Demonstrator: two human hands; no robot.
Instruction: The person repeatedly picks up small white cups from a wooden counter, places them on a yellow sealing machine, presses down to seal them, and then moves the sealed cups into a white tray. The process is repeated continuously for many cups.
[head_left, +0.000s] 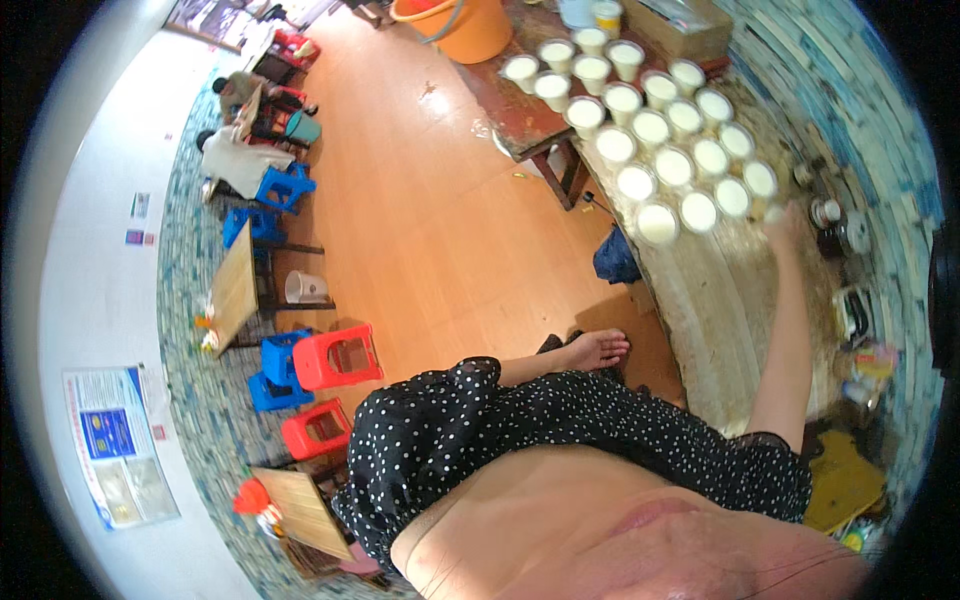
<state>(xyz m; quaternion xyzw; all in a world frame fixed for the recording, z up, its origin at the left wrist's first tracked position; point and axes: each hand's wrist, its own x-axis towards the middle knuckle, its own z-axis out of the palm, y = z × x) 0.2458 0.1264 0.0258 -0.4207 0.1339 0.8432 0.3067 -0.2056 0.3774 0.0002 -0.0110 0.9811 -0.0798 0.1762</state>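
Several cups filled with a pale, creamy substance (673, 166) stand in close rows on a worn wooden table (720, 300). My right hand (784, 223) reaches over the table to the near right corner of the rows, beside a filled cup (760, 178). Motion blurs its fingers, and a small pale patch shows at them; whether they hold anything is unclear. Down by my body, away from the table, my left hand (600, 349) hangs with nothing in it, fingers extended.
An orange bucket (469, 30) and a cardboard box (679, 30) stand at the table's far end. Jars (855, 231) line the wall side. Across the floor are red stools (337, 356), blue stools (285, 187), small tables (234, 289) and two seated people (244, 161).
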